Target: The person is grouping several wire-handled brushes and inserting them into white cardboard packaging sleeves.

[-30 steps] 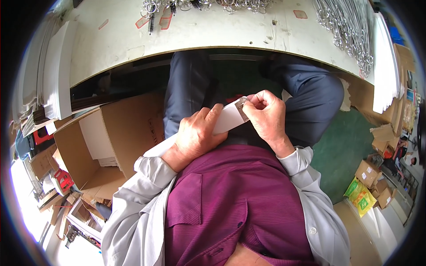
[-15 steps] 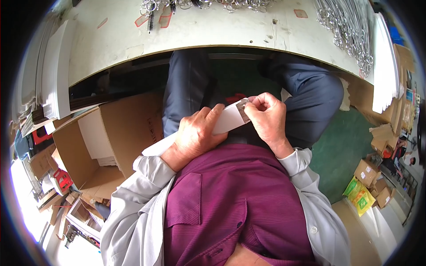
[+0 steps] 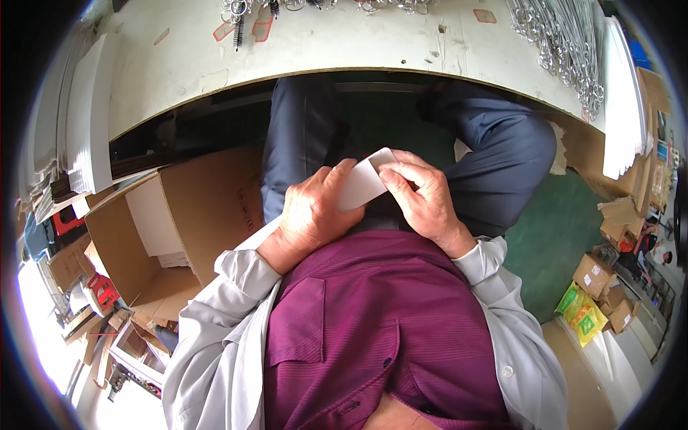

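A long, narrow white carton [image 3: 360, 188] lies slantwise over my lap, its far end up and to the right. Round its body wraps my left hand [image 3: 313, 209], closed, with the thumb underneath and the fingers on top. My right hand [image 3: 424, 201] is at the carton's far end, thumb and fingers pinched on the end flap [image 3: 384, 158]. The flap now covers the opening, so whatever lies inside is hidden. Beyond my left wrist, the carton's near end is mostly covered by my forearm.
Ahead is a white worktable [image 3: 337, 46] with thin metal rods with looped ends [image 3: 562, 61] at its right. White flat cartons [image 3: 93, 118] stand at the left, more white sheets [image 3: 622, 107] at the right. An open cardboard box [image 3: 208, 222] sits beside my left leg.
The carton's end showed a dark opening with something metallic-looking in it; the white flap now lies over it. My right hand has shifted slightly left and down.
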Action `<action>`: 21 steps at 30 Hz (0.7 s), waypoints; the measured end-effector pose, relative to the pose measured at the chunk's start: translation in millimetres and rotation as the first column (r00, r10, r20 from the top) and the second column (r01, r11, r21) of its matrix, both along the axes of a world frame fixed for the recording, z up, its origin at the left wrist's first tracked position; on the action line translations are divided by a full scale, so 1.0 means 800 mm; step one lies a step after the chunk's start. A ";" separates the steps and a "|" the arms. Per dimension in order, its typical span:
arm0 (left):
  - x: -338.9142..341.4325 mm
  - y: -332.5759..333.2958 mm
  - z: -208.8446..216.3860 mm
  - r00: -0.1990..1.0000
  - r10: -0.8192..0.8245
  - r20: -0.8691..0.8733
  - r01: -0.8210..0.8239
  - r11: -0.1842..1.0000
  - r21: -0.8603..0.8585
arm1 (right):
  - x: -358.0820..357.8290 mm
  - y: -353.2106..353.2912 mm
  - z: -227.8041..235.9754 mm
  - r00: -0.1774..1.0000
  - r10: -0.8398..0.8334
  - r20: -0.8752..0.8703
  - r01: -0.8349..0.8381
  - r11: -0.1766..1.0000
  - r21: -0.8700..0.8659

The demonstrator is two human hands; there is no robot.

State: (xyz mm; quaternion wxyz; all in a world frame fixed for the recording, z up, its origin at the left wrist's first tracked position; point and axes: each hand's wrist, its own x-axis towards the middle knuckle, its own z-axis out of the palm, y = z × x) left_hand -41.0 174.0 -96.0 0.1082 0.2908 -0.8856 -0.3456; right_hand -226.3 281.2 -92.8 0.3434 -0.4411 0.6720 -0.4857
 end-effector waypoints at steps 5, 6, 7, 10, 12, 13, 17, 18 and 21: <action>-0.008 -0.009 0.014 1.000 0.005 0.031 -0.009 0.988 0.154 | -0.007 0.006 0.013 0.995 -0.011 0.102 0.010 1.000 0.013; -0.006 -0.013 0.013 0.999 0.004 0.032 -0.009 0.988 0.153 | -0.014 0.011 0.013 0.977 0.059 0.205 -0.071 0.996 0.053; -0.006 -0.016 0.012 1.000 0.004 -0.012 -0.001 0.985 0.175 | -0.014 0.012 0.014 0.977 0.057 0.205 -0.069 0.996 0.052; -0.009 -0.018 0.014 1.000 -0.002 -0.024 0.009 0.955 0.295 | -0.003 0.011 0.011 0.987 0.026 0.156 -0.034 0.998 0.051; -0.015 -0.022 0.022 1.000 -0.011 0.007 0.008 0.921 0.390 | -0.006 0.010 0.011 0.983 0.013 0.185 -0.023 0.998 0.056; -0.020 -0.028 0.028 0.999 -0.014 0.038 -0.006 0.878 0.478 | -0.007 0.009 0.011 0.977 0.001 0.214 -0.014 0.998 0.063; -0.023 -0.027 0.028 0.998 -0.035 0.054 -0.001 0.837 0.547 | 0.001 0.010 0.008 0.973 -0.063 0.223 0.041 0.994 0.101; -0.026 -0.026 0.030 0.998 -0.035 0.055 0.000 0.838 0.546 | 0.004 0.008 0.009 0.973 -0.063 0.223 0.042 0.994 0.100; -0.033 -0.024 0.036 0.995 -0.074 0.068 0.027 0.848 0.529 | 0.010 0.006 0.011 0.903 -0.197 0.382 0.169 0.980 0.107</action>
